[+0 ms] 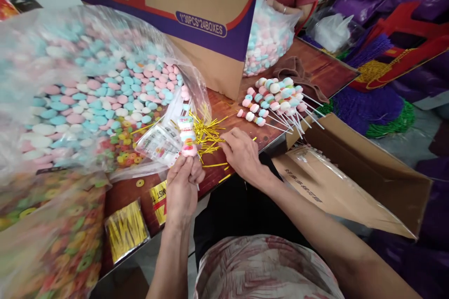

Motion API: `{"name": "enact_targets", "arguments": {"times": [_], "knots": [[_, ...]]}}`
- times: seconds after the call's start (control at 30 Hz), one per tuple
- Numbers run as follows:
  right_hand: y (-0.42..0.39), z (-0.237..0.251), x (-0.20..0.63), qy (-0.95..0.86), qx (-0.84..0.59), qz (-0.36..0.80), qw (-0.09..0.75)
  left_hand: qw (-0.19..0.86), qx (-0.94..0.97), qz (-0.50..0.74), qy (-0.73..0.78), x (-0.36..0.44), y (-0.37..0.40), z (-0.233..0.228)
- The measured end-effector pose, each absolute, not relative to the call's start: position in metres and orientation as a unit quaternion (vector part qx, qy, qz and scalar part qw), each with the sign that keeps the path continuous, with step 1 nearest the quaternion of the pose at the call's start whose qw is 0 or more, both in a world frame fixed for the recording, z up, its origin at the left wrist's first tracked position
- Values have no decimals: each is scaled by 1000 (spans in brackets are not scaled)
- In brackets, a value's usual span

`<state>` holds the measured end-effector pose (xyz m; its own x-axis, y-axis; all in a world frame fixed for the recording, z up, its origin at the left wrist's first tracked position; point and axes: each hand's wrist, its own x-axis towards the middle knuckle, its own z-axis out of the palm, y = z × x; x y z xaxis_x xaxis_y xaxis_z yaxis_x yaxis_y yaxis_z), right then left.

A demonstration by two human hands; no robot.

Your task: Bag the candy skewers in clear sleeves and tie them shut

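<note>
Head view, centre frame — left hand (182, 187) grips a wrapped candy skewer (187, 138) upright over the surface (245, 121); right hand (242, 152), fingers curled, picks at gold twist ties (206, 133) just beside it.

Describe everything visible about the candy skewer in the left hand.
The candy skewer stands upright above the table edge, a stack of pastel marshmallow-like pieces, pink at the bottom, with white and blue above, inside a clear wrapper. The left hand pinches it from below; its stick is hidden. Gold twist ties lie just behind it.
</note>
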<state>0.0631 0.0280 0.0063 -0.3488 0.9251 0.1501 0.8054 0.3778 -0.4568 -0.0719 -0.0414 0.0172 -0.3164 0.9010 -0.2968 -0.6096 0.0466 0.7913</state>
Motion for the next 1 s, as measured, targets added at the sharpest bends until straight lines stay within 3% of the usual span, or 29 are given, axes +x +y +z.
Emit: {"name": "enact_targets", "arguments": {"times": [0.17,0.3,0.43,0.53,0.7,0.83,1.0], "knots": [[54,-5,43,-850,-510,75,105,616,104,658,419,-76,-40,17],[59,-12,36,-854,-508,61,97,614,85,666,415,-75,-37,16],[65,-18,39,-831,-520,105,164,598,106,665,433,-74,-31,12],[73,-21,43,-797,-511,178,267,585,115,674,437,-70,-26,7],[73,-15,51,-649,-419,426,471,544,118,710,431,-64,-20,0],[46,2,61,-591,-359,555,462,544,145,695,448,-56,-17,0],[13,4,66,-690,-383,420,448,546,197,669,464,-39,-16,-4]]}}
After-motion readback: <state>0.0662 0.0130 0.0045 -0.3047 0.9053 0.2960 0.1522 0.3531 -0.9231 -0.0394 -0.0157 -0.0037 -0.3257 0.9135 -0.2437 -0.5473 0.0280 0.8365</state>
